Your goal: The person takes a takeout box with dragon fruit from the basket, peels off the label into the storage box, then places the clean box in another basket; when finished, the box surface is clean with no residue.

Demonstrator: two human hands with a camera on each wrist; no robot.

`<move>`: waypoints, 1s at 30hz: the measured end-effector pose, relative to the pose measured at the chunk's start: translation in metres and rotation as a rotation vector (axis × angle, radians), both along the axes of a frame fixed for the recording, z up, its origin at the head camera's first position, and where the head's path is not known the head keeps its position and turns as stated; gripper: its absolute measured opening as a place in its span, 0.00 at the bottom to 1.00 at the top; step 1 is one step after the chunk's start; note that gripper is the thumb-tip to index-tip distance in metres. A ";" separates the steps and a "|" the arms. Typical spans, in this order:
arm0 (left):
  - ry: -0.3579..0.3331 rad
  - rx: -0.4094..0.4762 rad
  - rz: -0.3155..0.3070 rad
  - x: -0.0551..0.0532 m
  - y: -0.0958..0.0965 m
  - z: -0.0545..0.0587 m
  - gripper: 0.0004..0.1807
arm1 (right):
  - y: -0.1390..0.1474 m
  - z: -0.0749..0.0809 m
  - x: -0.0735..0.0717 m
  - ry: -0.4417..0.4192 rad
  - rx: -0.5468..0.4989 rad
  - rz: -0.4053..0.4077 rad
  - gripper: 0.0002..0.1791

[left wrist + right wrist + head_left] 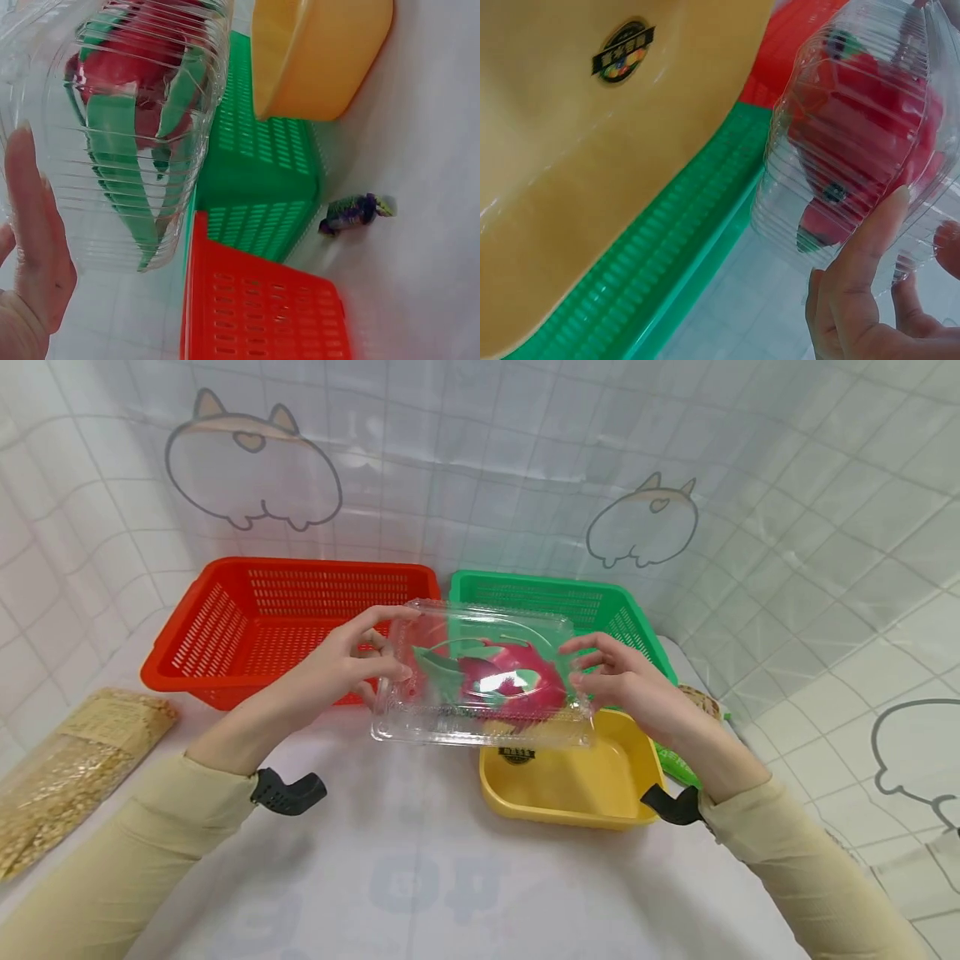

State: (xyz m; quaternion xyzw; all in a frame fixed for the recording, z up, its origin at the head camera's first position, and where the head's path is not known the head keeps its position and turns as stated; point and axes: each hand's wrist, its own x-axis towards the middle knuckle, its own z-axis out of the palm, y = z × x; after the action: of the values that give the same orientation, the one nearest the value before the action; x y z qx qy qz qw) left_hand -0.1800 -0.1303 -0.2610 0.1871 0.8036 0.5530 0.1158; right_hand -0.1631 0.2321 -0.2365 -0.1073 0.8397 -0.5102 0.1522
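Observation:
Both hands hold up a clear plastic clamshell box [480, 727] in front of the baskets, one at each end. Inside it lies a pink dragon fruit [517, 681] with long green scales, also seen through the ribbed wall in both wrist views. My left hand [348, 656] grips the box's left end, fingers on the upper edge and thumb on the near side. On the right end my right hand [618, 672] pinches the edge, with its fingers [870, 240] against the ribbed side.
Behind stand a red basket [247, 685] and a green basket [637, 618]. A yellow basin [570, 785] sits below the box. A bag of grains [90, 752] lies at left, green packaging [678, 766] at right. A small wrapped candy [352, 213] lies on the table.

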 end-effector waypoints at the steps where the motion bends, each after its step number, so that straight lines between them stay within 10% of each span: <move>1: 0.000 -0.004 -0.001 -0.002 0.002 0.001 0.34 | 0.002 0.000 -0.001 -0.003 0.000 -0.003 0.23; 30: -0.007 0.055 0.063 -0.073 0.060 0.002 0.30 | 0.033 0.013 -0.040 0.044 0.064 -0.129 0.23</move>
State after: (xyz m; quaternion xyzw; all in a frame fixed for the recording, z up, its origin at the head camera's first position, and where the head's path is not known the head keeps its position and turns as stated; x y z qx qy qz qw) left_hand -0.2531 -0.0708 -0.2593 0.1630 0.7932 0.5788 0.0963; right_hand -0.2035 0.2653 -0.2238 -0.0591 0.8639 -0.4893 0.1040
